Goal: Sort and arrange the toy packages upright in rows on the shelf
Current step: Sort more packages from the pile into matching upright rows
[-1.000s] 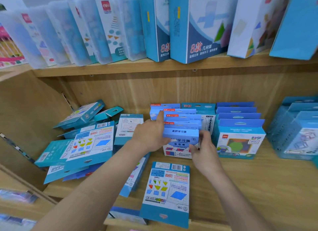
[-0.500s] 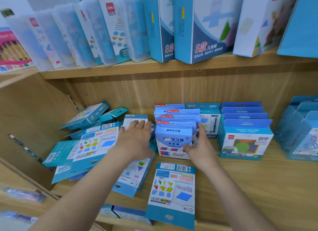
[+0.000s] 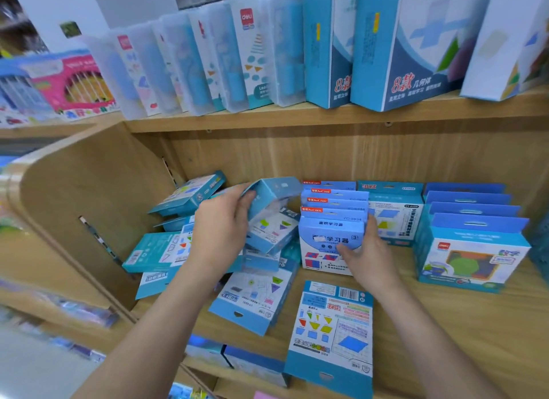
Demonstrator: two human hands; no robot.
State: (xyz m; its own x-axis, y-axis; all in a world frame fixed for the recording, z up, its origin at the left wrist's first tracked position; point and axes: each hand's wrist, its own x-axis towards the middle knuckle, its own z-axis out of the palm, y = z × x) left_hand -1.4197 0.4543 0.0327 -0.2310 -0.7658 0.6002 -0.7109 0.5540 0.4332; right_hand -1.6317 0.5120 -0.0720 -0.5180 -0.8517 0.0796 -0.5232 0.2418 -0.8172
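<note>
Wooden shelf (image 3: 445,324), left end: loose heap of packages (image 3: 154,250), lying flat or tilted toward the side wall (image 3: 89,196). Above the heap: left hand (image 3: 219,229), fingers curled round a tilted blue package (image 3: 273,196), held over the pile. Centre: upright row of packages (image 3: 332,199), its front package (image 3: 326,244) pinched at the right edge by the right hand (image 3: 368,253), thumb across the face. Near the front edge: single package (image 3: 332,327), flat, printed back upward. Right: second upright row (image 3: 472,250), apart from both hands.
</note>
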